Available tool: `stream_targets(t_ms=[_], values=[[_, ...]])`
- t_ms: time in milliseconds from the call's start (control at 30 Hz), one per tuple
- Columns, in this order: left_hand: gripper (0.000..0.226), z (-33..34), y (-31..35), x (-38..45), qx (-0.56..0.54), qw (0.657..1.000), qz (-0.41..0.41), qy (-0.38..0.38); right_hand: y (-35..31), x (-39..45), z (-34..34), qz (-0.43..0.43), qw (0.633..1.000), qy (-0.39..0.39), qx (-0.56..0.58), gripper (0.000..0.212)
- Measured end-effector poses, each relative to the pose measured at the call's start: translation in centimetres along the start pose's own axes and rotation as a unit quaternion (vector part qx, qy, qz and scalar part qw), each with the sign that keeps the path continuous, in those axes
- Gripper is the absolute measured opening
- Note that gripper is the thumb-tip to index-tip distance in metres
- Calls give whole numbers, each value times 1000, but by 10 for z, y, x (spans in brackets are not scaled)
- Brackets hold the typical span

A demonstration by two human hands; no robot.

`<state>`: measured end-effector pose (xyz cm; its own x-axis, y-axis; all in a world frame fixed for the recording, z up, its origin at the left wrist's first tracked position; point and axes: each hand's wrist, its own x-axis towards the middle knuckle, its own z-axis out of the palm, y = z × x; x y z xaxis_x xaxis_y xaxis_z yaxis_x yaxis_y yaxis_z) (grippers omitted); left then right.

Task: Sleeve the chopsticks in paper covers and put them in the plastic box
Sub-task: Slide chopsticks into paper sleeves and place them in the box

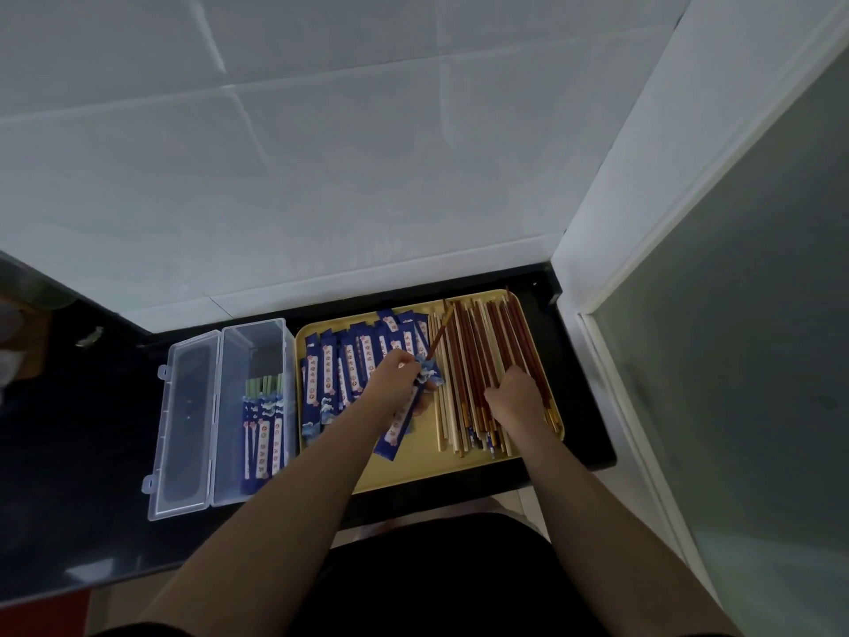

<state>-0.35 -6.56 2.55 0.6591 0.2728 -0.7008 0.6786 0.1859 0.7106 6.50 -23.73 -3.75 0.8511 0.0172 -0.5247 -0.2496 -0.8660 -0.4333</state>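
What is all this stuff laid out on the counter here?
plastic box: one, clear, on the counter left of the tray, hinged lid open flat beside it.
sleeved chopsticks: several, blue covers, in the box.
tray: one, yellow, on the dark counter.
paper covers: many, blue with white strips, tray's left half.
loose chopsticks: many, brown and pale, tray's right half.
left hand: grips one paper cover with a brown chopstick sticking out.
right hand: rests on the loose chopsticks, its fingers curled among them.
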Motion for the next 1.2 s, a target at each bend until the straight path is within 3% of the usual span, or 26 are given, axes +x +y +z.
stream_targets(t_ms=[167,400,500,700,1200], values=[[22,-3,2,1,-25,999,-9,23,-26,-14,-30,-115,985,-5,126,33],[24,-11,4,-1,-88,993,-16,79,-86,-41,-80,-190,925,-96,313,16],[21,-17,4,-1,-111,991,-14,69,-104,-51,-90,-234,917,-66,317,15],[25,-34,3,-4,-107,993,6,50,-130,-62,-90,-253,914,68,310,41],[28,-80,-11,-1,-81,992,35,93,-168,-78,-70,-278,908,66,307,42]])
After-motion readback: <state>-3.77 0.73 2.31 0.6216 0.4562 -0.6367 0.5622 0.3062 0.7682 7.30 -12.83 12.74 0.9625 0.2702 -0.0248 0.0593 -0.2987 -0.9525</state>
